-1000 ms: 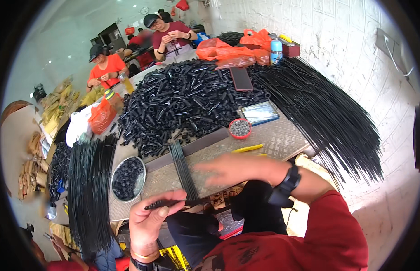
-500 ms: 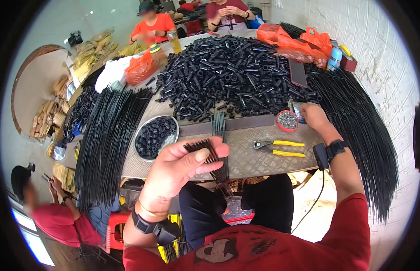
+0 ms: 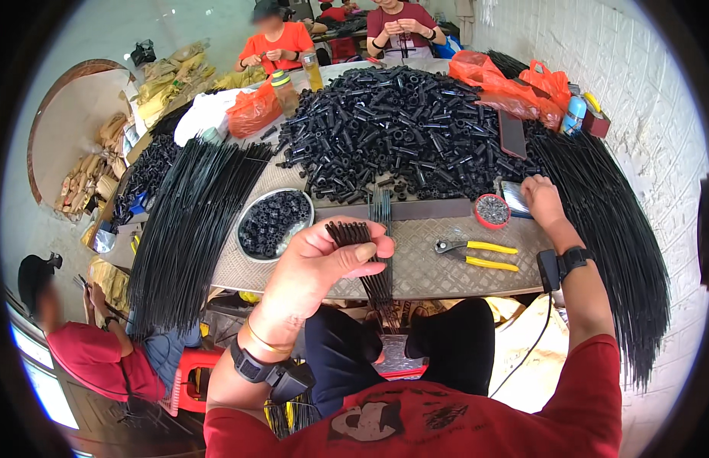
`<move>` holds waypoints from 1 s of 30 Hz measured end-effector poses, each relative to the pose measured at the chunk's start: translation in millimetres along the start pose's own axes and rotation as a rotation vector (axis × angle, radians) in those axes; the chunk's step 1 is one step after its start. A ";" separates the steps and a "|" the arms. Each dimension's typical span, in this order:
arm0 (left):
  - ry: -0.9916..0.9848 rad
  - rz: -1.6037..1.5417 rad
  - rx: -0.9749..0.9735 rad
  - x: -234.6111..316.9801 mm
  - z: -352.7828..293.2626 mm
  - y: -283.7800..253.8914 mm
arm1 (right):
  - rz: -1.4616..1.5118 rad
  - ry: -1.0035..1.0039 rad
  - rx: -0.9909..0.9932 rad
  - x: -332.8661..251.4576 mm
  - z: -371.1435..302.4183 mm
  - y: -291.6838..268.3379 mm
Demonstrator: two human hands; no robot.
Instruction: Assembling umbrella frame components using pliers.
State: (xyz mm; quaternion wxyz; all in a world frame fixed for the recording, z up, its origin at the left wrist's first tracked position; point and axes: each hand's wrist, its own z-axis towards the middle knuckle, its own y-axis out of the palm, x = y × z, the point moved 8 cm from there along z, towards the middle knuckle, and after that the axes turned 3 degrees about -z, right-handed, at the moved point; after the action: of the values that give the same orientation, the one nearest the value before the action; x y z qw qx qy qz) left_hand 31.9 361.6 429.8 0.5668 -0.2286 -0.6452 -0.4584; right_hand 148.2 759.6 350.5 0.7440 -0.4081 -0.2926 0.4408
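Note:
My left hand (image 3: 331,256) is closed around a fan of thin black rods (image 3: 376,286), their knobbed ends above the thumb and their lengths hanging down past the table's front edge. On the right, my right hand (image 3: 543,200) has its fingers curled down at a flat, shiny silver tray (image 3: 515,198); whatever is in the fingertips is hidden. Just left of that tray sits a red bowl (image 3: 492,211) of small metal pieces. Pliers (image 3: 480,255) with yellow handles lie in front of the bowl. A round metal bowl (image 3: 274,225) of short black parts stands beyond my left wrist.
A big heap of black tubular parts (image 3: 400,130) covers the table's middle, behind a grey bar (image 3: 438,209). Long black rods hang at left (image 3: 190,237) and right (image 3: 618,237). A phone (image 3: 512,134) rests on the heap's right side. Other people work at the far side and left.
The whole view has shifted slightly. My left hand still grips the rods, and my right hand stays at the silver tray with its fingers a little more visible.

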 end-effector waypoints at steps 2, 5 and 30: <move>0.015 0.015 -0.006 -1.7 -0.6 1.3 | 0.096 0.085 0.013 4.8 1.9 -9.8; 0.030 0.035 -0.003 -1.2 -2.0 1.6 | 0.459 0.109 0.113 -43.3 2.8 -57.7; 0.172 0.166 -0.068 -2.0 -24.0 8.5 | 1.037 -0.596 -0.390 -324.5 -53.0 -77.8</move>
State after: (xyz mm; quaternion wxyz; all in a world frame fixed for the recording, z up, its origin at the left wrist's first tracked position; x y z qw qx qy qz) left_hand 51.8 345.6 429.3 0.6478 -0.2603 -0.5572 -0.4496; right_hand 80.0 429.1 367.0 0.2319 -0.4847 -0.3263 0.7777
